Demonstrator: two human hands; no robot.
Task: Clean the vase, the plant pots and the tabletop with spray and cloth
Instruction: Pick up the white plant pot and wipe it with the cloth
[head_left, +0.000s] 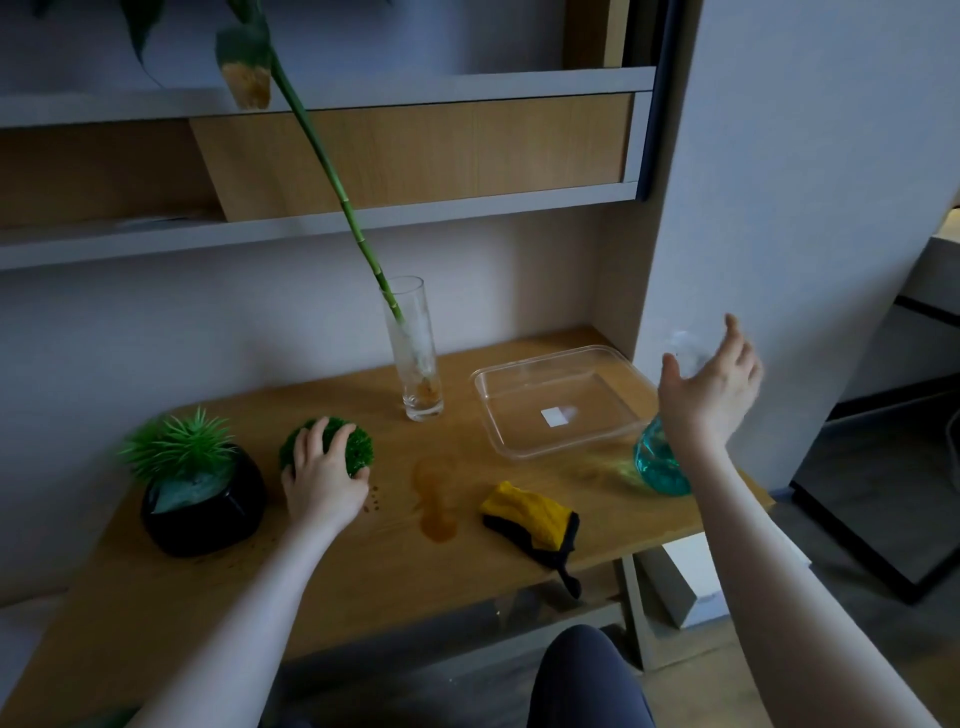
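A tall glass vase (415, 358) with a green bamboo stem stands at the back of the wooden tabletop (467, 545). My left hand (324, 478) grips a small round green plant ball (358, 447), hiding what is under it. Left of it sits a black pot (208, 514) with a spiky green plant. A brown spill (436, 499) stains the wood in the middle. A yellow and black cloth (530, 519) lies crumpled near the front edge. My right hand (709, 384) hovers open above a teal spray bottle (660, 462), whose pale top shows behind the fingers.
A clear plastic tray (493, 410) rests at the back right, beside the bottle. Shelves (311, 228) hang above the table and the bamboo stem leans left across them. A wall (779, 208) borders the right side. My knee (587, 675) is below the front edge.
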